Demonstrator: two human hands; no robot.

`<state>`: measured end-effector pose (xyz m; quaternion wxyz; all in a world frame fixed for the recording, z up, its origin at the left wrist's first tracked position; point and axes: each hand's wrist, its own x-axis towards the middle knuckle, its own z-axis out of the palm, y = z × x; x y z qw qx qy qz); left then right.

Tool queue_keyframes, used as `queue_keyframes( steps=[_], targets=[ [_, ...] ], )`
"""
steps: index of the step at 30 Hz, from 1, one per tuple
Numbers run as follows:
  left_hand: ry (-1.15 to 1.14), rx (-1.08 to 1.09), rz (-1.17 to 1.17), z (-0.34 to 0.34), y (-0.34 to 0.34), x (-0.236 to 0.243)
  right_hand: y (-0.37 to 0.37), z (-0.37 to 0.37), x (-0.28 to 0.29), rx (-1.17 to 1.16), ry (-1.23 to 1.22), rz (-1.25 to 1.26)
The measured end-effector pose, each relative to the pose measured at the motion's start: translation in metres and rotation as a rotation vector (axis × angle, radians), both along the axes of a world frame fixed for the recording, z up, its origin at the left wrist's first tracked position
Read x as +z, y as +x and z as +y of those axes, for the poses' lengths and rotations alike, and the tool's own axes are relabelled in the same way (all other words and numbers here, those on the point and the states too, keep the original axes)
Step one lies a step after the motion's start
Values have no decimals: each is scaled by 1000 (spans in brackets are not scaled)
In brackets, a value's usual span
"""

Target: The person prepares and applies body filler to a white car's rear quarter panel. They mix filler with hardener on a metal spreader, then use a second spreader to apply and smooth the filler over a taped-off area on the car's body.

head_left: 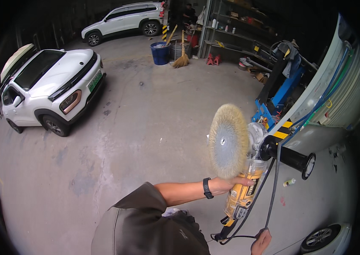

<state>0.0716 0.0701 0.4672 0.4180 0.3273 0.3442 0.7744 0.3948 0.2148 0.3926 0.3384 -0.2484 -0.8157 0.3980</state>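
Observation:
My left hand, with a black watch on the wrist, grips the yellow body of a power polisher. The tool is held up, its round wool pad facing toward the upper left and a black side handle sticking out to the right. A dark cord drapes over the side handle and loops under the tool. Down at the lower right, my right hand has its fingers closed on the cord.
Two white cars stand left and behind. A blue bucket, brooms and shelving line the back, near a seated person. Blue equipment, a curved panel, a small bottle and a car wheel are right.

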Motion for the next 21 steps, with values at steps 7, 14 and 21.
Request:
queue_keyframes(
  steps=[7, 14, 21],
  targets=[
    [415, 470, -201, -64, 46, 52, -37, -53, -133, 569, -720, -68],
    [49, 1112, 855, -187, 85, 64, 41, 52, -173, 347, -533, -545],
    [-311, 982, 1697, -242, 151, 3, -33, 65, 33, 469, -439, -440]
  ],
)
